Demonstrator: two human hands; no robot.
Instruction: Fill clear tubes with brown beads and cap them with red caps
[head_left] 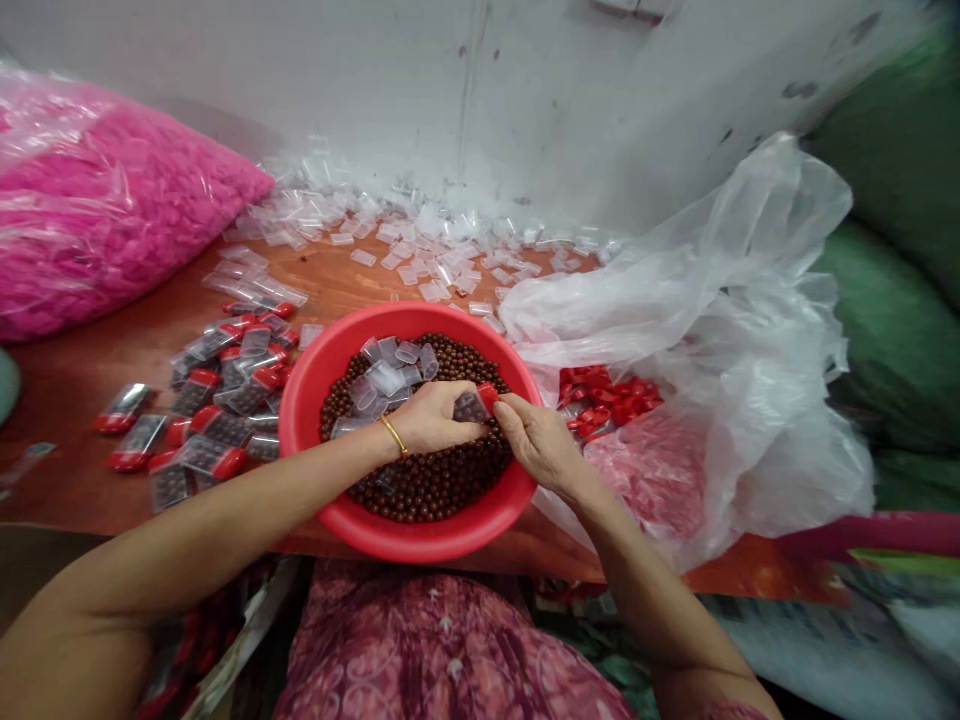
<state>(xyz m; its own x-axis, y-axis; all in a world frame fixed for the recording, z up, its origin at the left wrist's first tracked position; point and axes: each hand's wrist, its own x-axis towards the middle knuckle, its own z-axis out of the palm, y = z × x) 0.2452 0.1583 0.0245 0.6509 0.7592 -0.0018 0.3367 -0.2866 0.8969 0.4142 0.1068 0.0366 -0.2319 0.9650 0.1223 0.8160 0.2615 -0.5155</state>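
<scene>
Over a red basin (304,400) of small brown balls (427,490), my left hand (431,418) grips a clear plastic case (470,406) filled with dark balls. A red cap (487,395) covers the right end of that case. My right hand (536,440) pinches at this cap, its fingers closed and partly hidden from view. Several clear sleeves (386,377) lie on the balls at the basin's left and back.
Filled cases with red caps (217,430) pile up left of the basin. Many loose clear sleeves (405,250) lie along the wall. A pink-filled bag (112,200) stands at left. At right, a plastic bag (750,390) lies by red caps (615,395).
</scene>
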